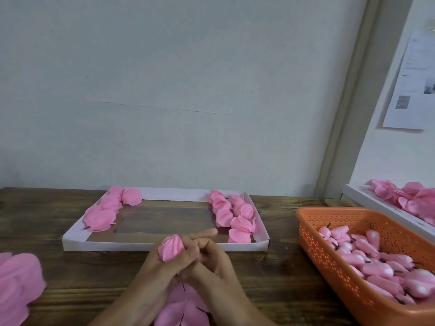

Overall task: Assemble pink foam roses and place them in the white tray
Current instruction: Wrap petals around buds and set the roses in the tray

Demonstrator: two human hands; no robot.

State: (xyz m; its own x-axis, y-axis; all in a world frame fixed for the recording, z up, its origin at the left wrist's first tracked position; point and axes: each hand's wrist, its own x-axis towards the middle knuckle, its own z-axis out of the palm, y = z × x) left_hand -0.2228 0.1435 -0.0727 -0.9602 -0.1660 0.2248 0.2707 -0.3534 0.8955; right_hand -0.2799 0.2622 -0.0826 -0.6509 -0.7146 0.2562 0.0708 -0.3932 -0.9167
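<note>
A pink foam rose (171, 247) sits in my left hand (162, 262), whose fingers curl round its lower half. My right hand (211, 252) is pressed against the left one, fingers curled in at the rose's base, one finger stretched out toward the tray. Both hands hover just in front of the white tray (164, 246). Inside the tray lie finished roses, a group at the left end (110, 208) and two rows at the right end (233, 215). Loose pink petals (186, 307) lie on the table under my wrists.
An orange perforated basket (329, 262) full of pink buds with dark stems stands at the right. Behind it a second white tray (376, 205) holds more pink flowers. A stack of pink petals (18, 281) lies at the left edge. The wall rises right behind the wooden table.
</note>
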